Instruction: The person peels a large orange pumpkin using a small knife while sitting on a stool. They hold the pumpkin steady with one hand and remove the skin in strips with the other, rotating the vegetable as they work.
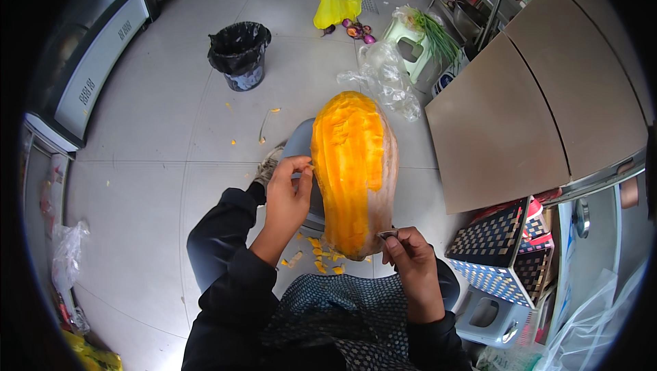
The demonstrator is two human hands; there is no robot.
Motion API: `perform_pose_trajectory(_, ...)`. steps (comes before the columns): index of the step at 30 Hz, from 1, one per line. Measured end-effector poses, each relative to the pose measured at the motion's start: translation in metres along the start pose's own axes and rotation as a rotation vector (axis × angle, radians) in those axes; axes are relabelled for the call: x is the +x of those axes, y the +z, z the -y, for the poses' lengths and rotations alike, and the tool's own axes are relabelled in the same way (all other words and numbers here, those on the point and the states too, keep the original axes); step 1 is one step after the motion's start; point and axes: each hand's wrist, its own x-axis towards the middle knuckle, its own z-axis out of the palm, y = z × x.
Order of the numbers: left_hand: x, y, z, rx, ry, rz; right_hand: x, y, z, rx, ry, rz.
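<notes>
A large, long pumpkin point(349, 165) lies on a grey stool point(300, 147) before me, mostly peeled to orange flesh. Pale rind remains along its right side and near end. At the pumpkin's left edge is my left hand point(289, 191), with a small orange scrap pinched between thumb and fingertips. My right hand point(413, 263) grips a small metal tool point(388, 234), perhaps a peeler or a spoon, against the rind at the near right end. Most of the tool is hidden by the fingers. Orange peel scraps point(319, 255) lie on the floor below the pumpkin's near end.
A bin with a black liner point(238, 55) stands ahead left. Beyond the pumpkin are a yellow bag point(336, 6), purple onions point(358, 31), clear plastic point(387, 81) and a green stool point(418, 58) bearing green onions. A brown cabinet point(503, 124) and woven basket point(487, 237) stand right.
</notes>
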Motion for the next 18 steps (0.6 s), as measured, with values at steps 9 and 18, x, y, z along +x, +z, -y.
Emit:
perform_pose_trajectory(9,-0.052,-0.044,0.063,0.595,-0.129,-0.008,0.016,0.003,0.034,-0.135,-0.058,0.004)
perform_pose_trajectory(18,-0.054,-0.042,0.000,0.244,0.084,0.171,-0.012,0.022,0.017,0.187,0.080,0.010)
